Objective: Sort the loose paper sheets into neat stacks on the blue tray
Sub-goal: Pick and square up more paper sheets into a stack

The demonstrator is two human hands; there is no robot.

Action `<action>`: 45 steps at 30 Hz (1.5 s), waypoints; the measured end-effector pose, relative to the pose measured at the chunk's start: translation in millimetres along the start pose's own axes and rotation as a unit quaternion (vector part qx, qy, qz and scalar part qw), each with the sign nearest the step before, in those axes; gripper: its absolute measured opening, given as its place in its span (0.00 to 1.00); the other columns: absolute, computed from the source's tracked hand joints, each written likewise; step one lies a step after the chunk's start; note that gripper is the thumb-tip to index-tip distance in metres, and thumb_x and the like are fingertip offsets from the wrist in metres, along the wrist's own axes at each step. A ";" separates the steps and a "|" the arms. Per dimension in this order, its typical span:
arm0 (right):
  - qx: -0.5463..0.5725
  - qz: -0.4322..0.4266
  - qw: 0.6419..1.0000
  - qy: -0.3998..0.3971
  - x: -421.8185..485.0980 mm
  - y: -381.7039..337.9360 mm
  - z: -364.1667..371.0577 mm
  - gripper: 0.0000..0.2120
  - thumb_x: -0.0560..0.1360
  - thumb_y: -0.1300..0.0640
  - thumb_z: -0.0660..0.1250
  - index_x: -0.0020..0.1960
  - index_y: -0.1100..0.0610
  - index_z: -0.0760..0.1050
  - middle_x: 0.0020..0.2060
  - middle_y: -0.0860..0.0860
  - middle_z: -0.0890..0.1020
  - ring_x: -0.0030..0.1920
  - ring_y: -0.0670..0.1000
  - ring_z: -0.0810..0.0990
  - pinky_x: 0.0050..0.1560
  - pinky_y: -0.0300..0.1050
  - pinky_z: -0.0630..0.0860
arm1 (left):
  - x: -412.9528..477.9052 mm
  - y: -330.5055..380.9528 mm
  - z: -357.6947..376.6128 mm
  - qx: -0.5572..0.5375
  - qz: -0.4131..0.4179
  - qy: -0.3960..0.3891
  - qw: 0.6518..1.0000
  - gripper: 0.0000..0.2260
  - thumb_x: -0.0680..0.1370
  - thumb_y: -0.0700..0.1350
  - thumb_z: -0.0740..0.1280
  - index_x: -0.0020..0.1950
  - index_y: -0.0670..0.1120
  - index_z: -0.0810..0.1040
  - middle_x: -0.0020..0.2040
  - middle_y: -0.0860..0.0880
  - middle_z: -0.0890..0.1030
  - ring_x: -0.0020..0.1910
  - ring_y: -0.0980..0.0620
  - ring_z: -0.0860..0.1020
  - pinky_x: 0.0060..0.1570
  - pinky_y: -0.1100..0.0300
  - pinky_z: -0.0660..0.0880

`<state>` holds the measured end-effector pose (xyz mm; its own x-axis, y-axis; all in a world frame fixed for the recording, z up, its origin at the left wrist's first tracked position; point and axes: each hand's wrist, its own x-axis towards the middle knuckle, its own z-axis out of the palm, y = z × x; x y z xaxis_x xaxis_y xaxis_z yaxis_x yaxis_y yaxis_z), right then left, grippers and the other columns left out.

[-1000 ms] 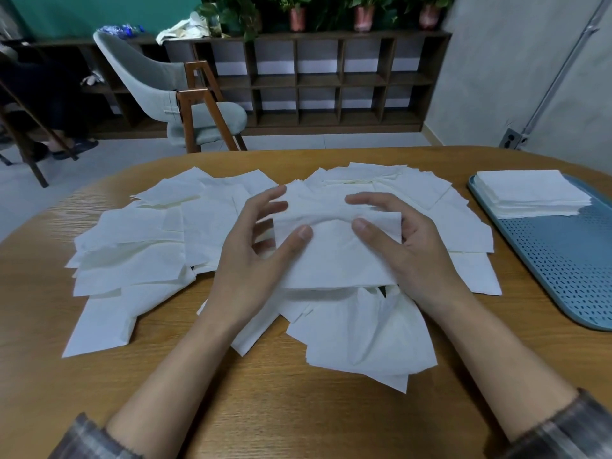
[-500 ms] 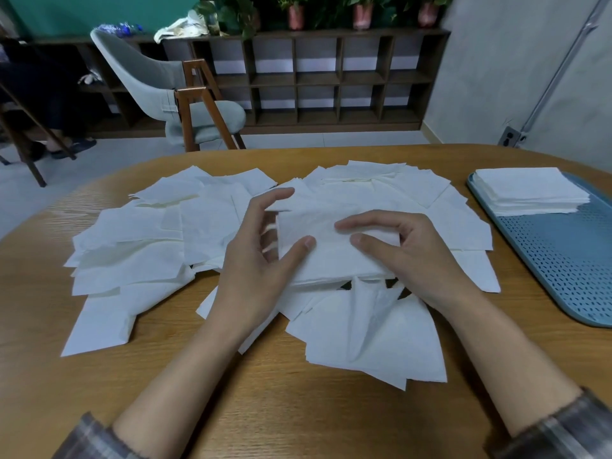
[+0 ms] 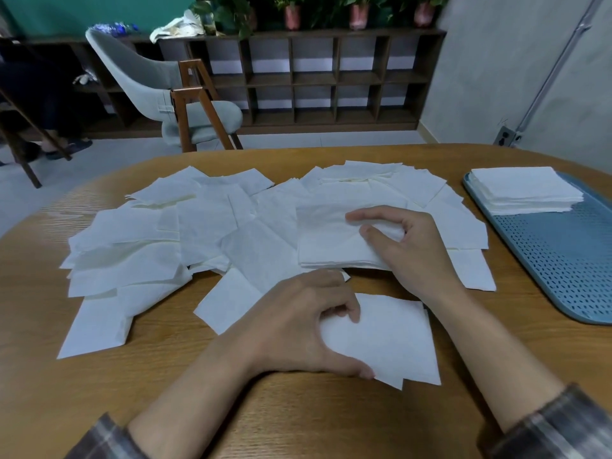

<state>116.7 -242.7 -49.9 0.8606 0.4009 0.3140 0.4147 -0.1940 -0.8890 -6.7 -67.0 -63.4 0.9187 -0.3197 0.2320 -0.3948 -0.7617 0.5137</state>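
Observation:
Several loose white paper sheets (image 3: 205, 226) lie spread over the wooden table (image 3: 99, 392). My right hand (image 3: 407, 250) grips the right side of a small squared pile of sheets (image 3: 328, 240) in the middle of the spread, thumb on top and fingers curled round its edge. My left hand (image 3: 298, 326) has come down near the front and pinches the left edge of a near sheet (image 3: 387, 339). The blue perforated tray (image 3: 569, 260) lies at the right, with a neat stack of sheets (image 3: 523, 190) at its far end.
A grey chair with wooden legs (image 3: 178, 104) stands beyond the table. A dark cubby shelf (image 3: 314, 77) with potted plants lines the back wall. A person's legs show at the far left. Bare table wood runs along the front edge.
My left hand left the small pile and moved toward me to take hold of a near sheet. My right hand stayed on the pile and now holds it alone.

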 end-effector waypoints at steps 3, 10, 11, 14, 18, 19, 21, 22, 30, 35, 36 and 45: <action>-0.004 0.001 1.000 0.006 0.1 -0.5 -0.8 0.14 0.81 0.66 0.69 0.55 0.49 0.88 0.54 0.38 0.87 0.62 0.35 0.80 0.63 0.25 0.69 | -1.0 1.2 0.4 -0.016 0.003 0.003 1.000 0.19 0.67 0.62 0.82 0.49 0.54 0.82 0.46 0.59 0.77 0.50 0.59 0.75 0.47 0.65 0.70; 0.008 0.019 1.000 -0.001 0.1 -3.9 -0.6 0.17 0.81 0.68 0.67 0.55 0.49 0.88 0.54 0.33 0.86 0.61 0.31 0.78 0.59 0.21 0.67 | -1.7 -0.3 1.4 -0.062 -0.009 0.019 0.998 0.05 0.74 0.50 0.78 0.48 0.52 0.86 0.44 0.57 0.82 0.47 0.54 0.80 0.48 0.54 0.76; 0.013 0.022 1.000 -0.003 0.4 -4.6 -0.9 0.17 0.80 0.69 0.66 0.55 0.50 0.88 0.53 0.32 0.86 0.60 0.30 0.78 0.59 0.20 0.66 | -1.6 -1.0 1.0 -0.064 -0.013 0.025 0.998 0.04 0.74 0.48 0.77 0.47 0.51 0.86 0.44 0.57 0.82 0.47 0.54 0.81 0.49 0.54 0.77; 0.025 0.028 0.999 -0.016 0.7 -7.6 -2.2 0.19 0.80 0.70 0.64 0.55 0.51 0.87 0.53 0.32 0.85 0.59 0.28 0.78 0.56 0.20 0.66 | -1.6 -3.4 -3.3 -0.088 -0.048 0.068 0.993 0.02 0.76 0.44 0.76 0.46 0.50 0.86 0.44 0.58 0.84 0.47 0.55 0.82 0.48 0.60 0.77; 0.097 0.041 0.993 -0.043 -1.3 -16.5 -4.3 0.13 0.84 0.59 0.64 0.53 0.53 0.87 0.54 0.38 0.87 0.61 0.32 0.79 0.62 0.27 0.69 | -0.7 -4.6 -13.1 -0.169 -0.107 0.140 0.970 0.05 0.79 0.41 0.74 0.47 0.51 0.85 0.44 0.57 0.86 0.47 0.55 0.83 0.48 0.63 0.77; 0.113 0.050 0.991 -0.046 -2.1 -17.9 -4.8 0.15 0.84 0.52 0.62 0.52 0.53 0.88 0.54 0.36 0.87 0.61 0.30 0.78 0.65 0.31 0.69 | -0.2 -5.3 -14.7 -0.193 -0.124 0.157 0.961 0.05 0.80 0.42 0.74 0.47 0.51 0.85 0.44 0.56 0.86 0.46 0.54 0.84 0.47 0.63 0.76; 0.150 0.070 0.984 -0.059 -3.3 -18.9 -5.4 0.24 0.83 0.39 0.58 0.50 0.51 0.88 0.54 0.34 0.86 0.58 0.30 0.78 0.64 0.40 0.69 | -0.1 -6.8 -16.7 -0.233 -0.147 0.200 0.940 0.04 0.80 0.43 0.74 0.48 0.52 0.86 0.44 0.55 0.86 0.46 0.54 0.84 0.46 0.63 0.77; 0.166 0.079 0.981 -0.070 -3.3 -18.6 -5.1 0.26 0.81 0.36 0.57 0.50 0.51 0.89 0.55 0.37 0.86 0.58 0.33 0.80 0.62 0.42 0.71 | 0.1 -6.9 -17.5 -0.250 -0.155 0.221 0.930 0.04 0.80 0.44 0.74 0.49 0.52 0.87 0.45 0.54 0.87 0.46 0.54 0.84 0.46 0.61 0.78; 0.151 0.078 0.980 -0.100 -6.9 -15.8 2.3 0.20 0.74 0.30 0.71 0.48 0.45 0.89 0.52 0.44 0.88 0.57 0.42 0.85 0.61 0.44 0.74 | 2.3 -8.8 -26.9 -0.243 -0.171 0.352 0.888 0.07 0.76 0.42 0.78 0.52 0.50 0.87 0.50 0.60 0.87 0.41 0.68 0.79 0.40 0.73 0.70; 0.188 0.096 0.967 -0.144 -10.1 -17.8 2.5 0.26 0.74 0.30 0.69 0.57 0.50 0.86 0.58 0.51 0.87 0.61 0.53 0.85 0.67 0.56 0.77 | 3.4 -7.7 -25.9 -0.242 -0.171 0.351 0.888 0.05 0.76 0.40 0.78 0.49 0.49 0.87 0.46 0.60 0.87 0.36 0.68 0.77 0.38 0.75 0.69; 0.170 0.085 0.972 -0.140 -10.3 -19.1 3.4 0.19 0.77 0.36 0.70 0.56 0.48 0.87 0.58 0.48 0.87 0.60 0.50 0.85 0.65 0.54 0.78 | 3.7 -7.6 -25.7 -0.240 -0.175 0.347 0.890 0.05 0.76 0.40 0.78 0.49 0.49 0.88 0.46 0.60 0.87 0.37 0.68 0.77 0.39 0.75 0.69; 0.073 0.023 0.991 -0.106 -10.0 -17.0 7.9 0.16 0.84 0.55 0.69 0.67 0.38 0.78 0.66 0.35 0.79 0.69 0.42 0.77 0.72 0.52 0.74 | 5.9 -12.8 -25.2 -0.235 -0.205 0.349 0.883 0.05 0.76 0.44 0.78 0.49 0.53 0.87 0.49 0.61 0.87 0.42 0.63 0.80 0.39 0.70 0.69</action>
<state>98.6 -236.4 -40.5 0.7899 0.5768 0.2081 0.3157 -0.0917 -0.9444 3.4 -44.8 -47.8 0.8188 0.4801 0.3148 -0.1424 -0.3614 0.9215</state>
